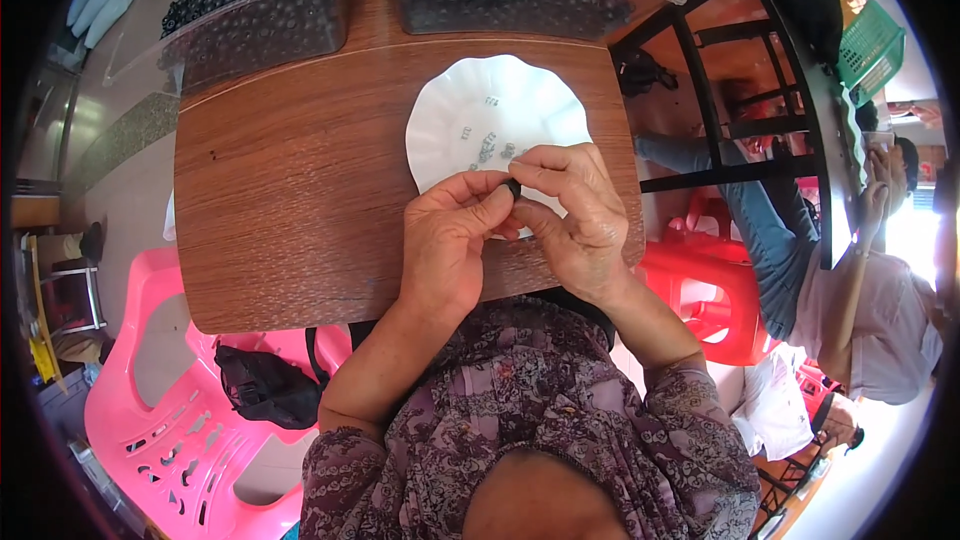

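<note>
My left hand and my right hand meet over the near part of a white scalloped plate. Between the fingertips of both is a small dark rounded piece, mostly covered by the fingers. My left thumb and forefinger pinch it from one side, and my right fingers close in from the other. On the plate lie several tiny metallic coiled bits, which look like small springs. Whether my right fingertips also hold one of these cannot be made out.
Two clear plastic bins of small black ring-like parts, a left bin and a right bin, stand along the far side of the brown wooden table. A pink chair with a black bag is at left. Another person sits at right near a red stool.
</note>
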The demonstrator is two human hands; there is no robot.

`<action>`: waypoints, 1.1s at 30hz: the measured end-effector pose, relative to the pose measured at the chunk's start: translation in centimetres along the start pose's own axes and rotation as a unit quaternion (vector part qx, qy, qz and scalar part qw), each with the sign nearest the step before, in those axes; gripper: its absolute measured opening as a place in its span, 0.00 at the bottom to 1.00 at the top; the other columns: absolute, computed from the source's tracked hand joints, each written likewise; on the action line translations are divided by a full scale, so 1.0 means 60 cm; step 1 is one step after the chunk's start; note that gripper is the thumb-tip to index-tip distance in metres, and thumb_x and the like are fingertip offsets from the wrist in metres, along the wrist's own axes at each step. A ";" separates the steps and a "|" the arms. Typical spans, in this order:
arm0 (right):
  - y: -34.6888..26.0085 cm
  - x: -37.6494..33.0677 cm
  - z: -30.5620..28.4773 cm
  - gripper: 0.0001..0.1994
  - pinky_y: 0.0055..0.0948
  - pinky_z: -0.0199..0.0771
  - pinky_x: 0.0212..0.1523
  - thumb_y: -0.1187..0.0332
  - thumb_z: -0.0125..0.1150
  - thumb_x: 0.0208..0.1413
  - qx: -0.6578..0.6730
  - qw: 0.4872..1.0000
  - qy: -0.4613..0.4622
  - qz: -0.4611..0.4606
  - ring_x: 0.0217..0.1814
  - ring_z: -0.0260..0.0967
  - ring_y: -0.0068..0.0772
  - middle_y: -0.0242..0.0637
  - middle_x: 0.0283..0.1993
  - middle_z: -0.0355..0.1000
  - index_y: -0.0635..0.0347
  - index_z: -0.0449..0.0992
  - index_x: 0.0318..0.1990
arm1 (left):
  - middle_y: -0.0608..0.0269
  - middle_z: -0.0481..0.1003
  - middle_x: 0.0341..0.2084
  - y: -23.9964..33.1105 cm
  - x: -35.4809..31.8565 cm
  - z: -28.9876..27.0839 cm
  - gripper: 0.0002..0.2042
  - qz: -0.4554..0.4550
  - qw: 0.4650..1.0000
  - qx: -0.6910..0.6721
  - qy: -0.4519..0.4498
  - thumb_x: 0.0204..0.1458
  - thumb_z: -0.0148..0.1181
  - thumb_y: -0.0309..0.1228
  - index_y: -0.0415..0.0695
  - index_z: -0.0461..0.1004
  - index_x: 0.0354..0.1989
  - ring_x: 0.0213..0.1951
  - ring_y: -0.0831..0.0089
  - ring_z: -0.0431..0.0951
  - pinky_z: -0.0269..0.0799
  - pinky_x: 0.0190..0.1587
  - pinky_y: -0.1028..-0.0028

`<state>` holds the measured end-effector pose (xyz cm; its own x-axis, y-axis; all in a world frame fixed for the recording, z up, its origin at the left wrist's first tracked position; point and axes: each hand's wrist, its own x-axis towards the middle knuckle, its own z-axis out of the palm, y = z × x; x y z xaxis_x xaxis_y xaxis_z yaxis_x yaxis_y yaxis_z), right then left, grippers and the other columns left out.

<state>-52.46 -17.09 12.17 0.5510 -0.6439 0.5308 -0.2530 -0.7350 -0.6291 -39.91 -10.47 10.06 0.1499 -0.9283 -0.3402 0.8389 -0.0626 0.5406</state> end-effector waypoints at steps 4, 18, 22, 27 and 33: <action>-0.010 0.001 0.003 0.20 0.31 0.68 0.35 0.83 0.65 0.30 0.011 1.000 0.016 0.003 0.39 0.66 0.38 0.40 0.37 0.70 0.65 0.74 0.38 | 0.59 0.75 0.30 0.010 -0.005 0.015 0.08 -0.018 1.000 0.013 0.006 0.49 0.57 0.22 0.32 0.73 0.37 0.32 0.75 0.74 0.69 0.40 0.79; 0.008 -0.004 -0.004 0.17 0.30 0.68 0.32 0.77 0.67 0.31 -0.019 0.992 0.057 -0.111 0.32 0.71 0.38 0.43 0.32 0.74 0.68 0.75 0.34 | 0.60 0.76 0.32 0.001 -0.013 0.013 0.08 -0.038 0.999 0.009 -0.014 0.49 0.57 0.21 0.31 0.74 0.37 0.36 0.77 0.74 0.67 0.43 0.79; 0.016 -0.009 0.001 0.16 0.30 0.67 0.32 0.76 0.67 0.31 -0.008 0.991 0.063 -0.119 0.32 0.71 0.38 0.43 0.33 0.74 0.68 0.74 0.33 | 0.60 0.76 0.32 0.000 -0.012 0.014 0.08 -0.034 0.999 0.012 -0.014 0.49 0.57 0.22 0.31 0.74 0.37 0.36 0.78 0.73 0.67 0.43 0.80; 0.010 -0.014 0.004 0.16 0.30 0.68 0.33 0.76 0.67 0.32 -0.001 0.992 0.072 -0.104 0.33 0.70 0.38 0.44 0.34 0.74 0.68 0.74 0.34 | 0.61 0.76 0.32 0.001 -0.021 0.021 0.08 -0.030 0.999 0.028 -0.009 0.50 0.57 0.23 0.31 0.74 0.37 0.36 0.78 0.73 0.67 0.43 0.80; -0.011 0.004 0.010 0.20 0.29 0.68 0.35 0.80 0.66 0.36 0.062 0.997 0.026 -0.045 0.39 0.69 0.38 0.45 0.42 0.72 0.68 0.73 0.42 | 0.58 0.75 0.33 0.023 -0.027 0.019 0.08 0.050 0.997 0.057 0.002 0.52 0.55 0.23 0.32 0.72 0.38 0.35 0.75 0.74 0.68 0.43 0.77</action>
<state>-51.66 -16.61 12.38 0.5250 -0.5882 0.6152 -0.1023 -0.7611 -0.6405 -39.60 -9.45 12.25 0.2326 -0.9307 -0.2821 0.7548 -0.0102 0.6558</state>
